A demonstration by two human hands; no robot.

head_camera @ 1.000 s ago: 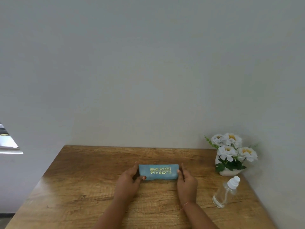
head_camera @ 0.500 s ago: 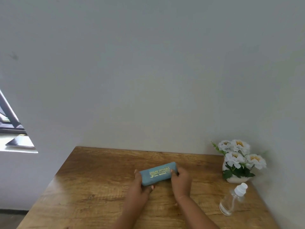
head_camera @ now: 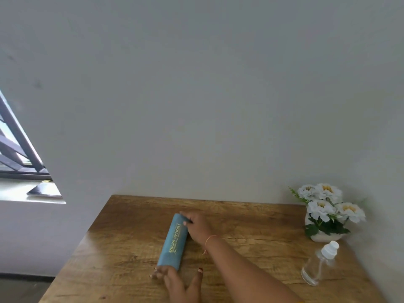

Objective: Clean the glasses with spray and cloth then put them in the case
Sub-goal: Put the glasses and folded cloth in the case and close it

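The blue case has swung from crosswise to end-on upon the bench. The left grip, thumb spread wide, touches its near end. The right grip curls over the far end. Well right of both stand the spray bottle, then the flower pot.

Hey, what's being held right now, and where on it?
The blue glasses case, lying on the table: right hand grips its far end; left hand touches its near end.

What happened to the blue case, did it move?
Yes. The blue case has turned: before it lay along the back edge of the table, now it points toward that edge, and it sits farther left of the flower pot.
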